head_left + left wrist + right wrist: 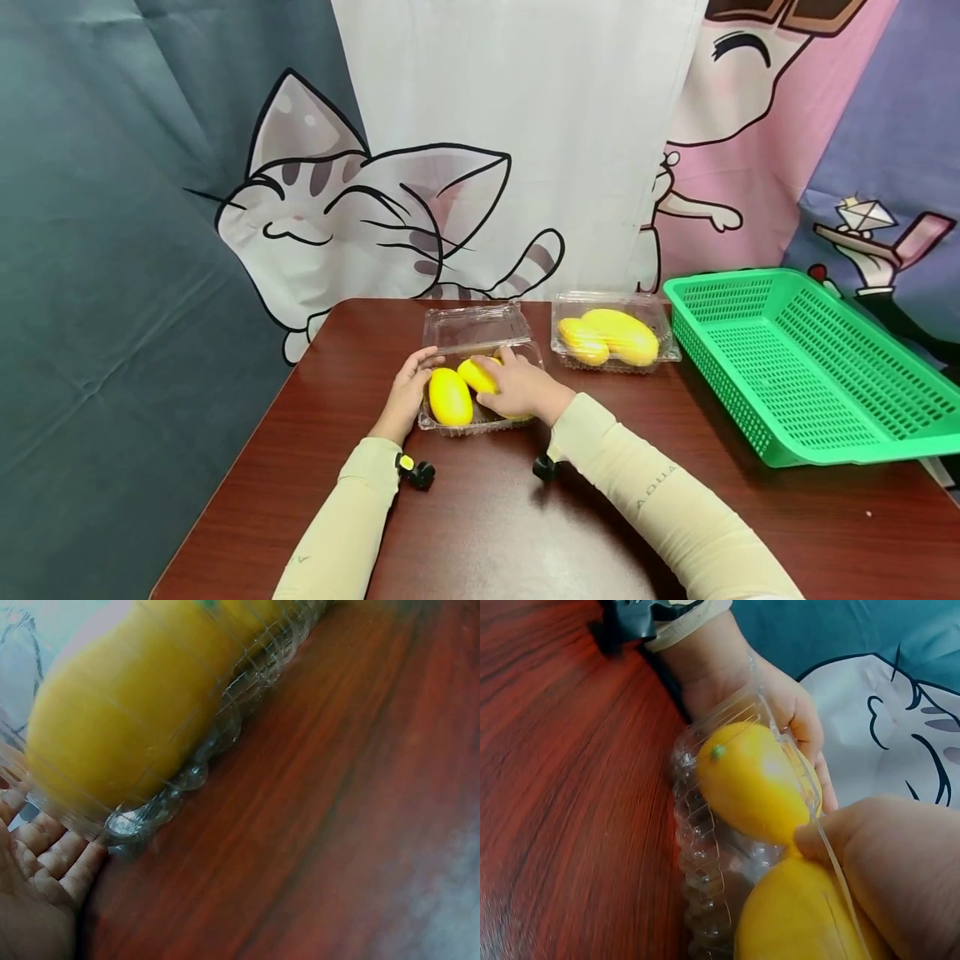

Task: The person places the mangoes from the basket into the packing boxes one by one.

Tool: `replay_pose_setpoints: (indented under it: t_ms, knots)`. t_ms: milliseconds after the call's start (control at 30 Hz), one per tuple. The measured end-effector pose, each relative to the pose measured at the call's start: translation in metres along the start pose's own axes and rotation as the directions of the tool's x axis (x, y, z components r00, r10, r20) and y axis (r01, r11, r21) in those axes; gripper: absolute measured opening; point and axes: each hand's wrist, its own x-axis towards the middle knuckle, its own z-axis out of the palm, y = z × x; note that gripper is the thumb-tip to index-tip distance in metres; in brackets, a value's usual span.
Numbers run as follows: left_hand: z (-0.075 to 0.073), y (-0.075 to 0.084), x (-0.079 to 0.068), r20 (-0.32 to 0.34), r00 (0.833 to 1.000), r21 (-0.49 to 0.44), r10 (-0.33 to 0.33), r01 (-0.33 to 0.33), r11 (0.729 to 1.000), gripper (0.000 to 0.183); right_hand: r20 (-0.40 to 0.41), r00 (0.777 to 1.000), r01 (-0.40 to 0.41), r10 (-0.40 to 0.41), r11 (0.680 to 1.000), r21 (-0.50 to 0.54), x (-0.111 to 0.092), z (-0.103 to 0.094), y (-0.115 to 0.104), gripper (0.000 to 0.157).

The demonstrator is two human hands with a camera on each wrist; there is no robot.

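An open clear plastic clamshell box (480,429) sits on the table with yellow mango-like fruits inside. One fruit (451,397) lies at its left and another (477,375) in the middle; a third shows partly beneath my right palm. My left hand (408,392) rests along the box's left wall, fingers extended; the left wrist view shows this hand (49,877) touching the clear plastic. Reaching in from the right, my right hand (517,387) grips the middle fruit with fingers over it and thumb on the near side. The right wrist view shows the thumb (832,832) between two fruits.
A closed clear box (615,337) holding yellow fruits stands at the back right. Beside it, a green plastic basket (720,392) extends past the table's right side. A cartoon-printed curtain (480,100) hangs behind the brown table (465,533).
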Motion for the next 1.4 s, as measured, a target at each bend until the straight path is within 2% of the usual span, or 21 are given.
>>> replay_pose_setpoints:
  t_ms: [167,333,400,500,667,833,1067,1167,1233,1300,1333,1400]
  knots:
    - [-0.001,0.001,0.000,-0.014,1.000,-0.009,-0.004,0.004,1.000,0.043,-0.037,0.999,0.006,-0.005,0.999,0.031,0.000,0.003,-0.004,0.065]
    - [-0.003,-0.002,0.000,-0.016,1.000,-0.012,-0.013,0.013,1.000,0.043,-0.098,0.995,-0.031,0.027,0.999,-0.039,0.001,0.008,-0.014,0.080]
    - [-0.004,-0.003,-0.001,-0.009,1.000,-0.008,-0.017,0.017,1.000,0.043,-0.135,0.991,-0.010,-0.002,0.996,-0.087,0.001,0.010,-0.020,0.084]
    - [-0.003,-0.003,-0.001,0.004,1.000,-0.017,-0.015,0.015,1.000,0.043,-0.175,0.981,0.065,-0.088,0.988,-0.137,0.001,0.011,-0.031,0.080]
    - [-0.002,-0.002,-0.002,0.020,1.000,-0.050,-0.008,0.009,0.999,0.044,-0.176,0.961,0.174,-0.211,0.963,-0.206,0.003,0.011,-0.044,0.072]
    - [0.000,-0.001,-0.002,0.010,1.000,-0.036,0.003,-0.003,0.999,0.045,-0.148,0.968,0.165,-0.202,0.958,-0.233,0.005,0.011,-0.048,0.064]
    - [-0.001,0.012,-0.004,0.050,0.999,-0.052,-0.020,0.023,0.998,0.047,-0.088,0.978,0.171,-0.190,0.967,-0.189,0.006,0.005,-0.039,0.060]
    - [-0.002,0.004,0.002,0.046,0.999,-0.040,-0.023,0.025,0.999,0.047,-0.096,0.971,0.200,-0.218,0.965,-0.170,0.005,0.004,-0.033,0.061]
    - [-0.003,0.001,0.003,0.030,0.999,-0.023,-0.032,0.032,0.999,0.048,-0.140,0.960,0.227,-0.244,0.966,-0.126,0.003,0.002,-0.028,0.061]
    - [-0.005,-0.001,0.002,0.014,0.999,-0.015,-0.041,0.041,0.999,0.049,-0.225,0.945,0.227,-0.236,0.972,-0.062,0.000,0.001,-0.019,0.059]
    - [-0.007,-0.002,0.001,0.007,0.999,-0.014,-0.045,0.045,0.999,0.049,-0.281,0.936,0.217,-0.210,0.976,-0.006,-0.001,0.000,-0.014,0.058]
    - [-0.011,-0.002,-0.001,-0.016,0.999,-0.031,-0.048,0.047,0.998,0.052,-0.396,0.912,0.171,-0.103,0.975,0.141,-0.005,-0.001,-0.003,0.056]
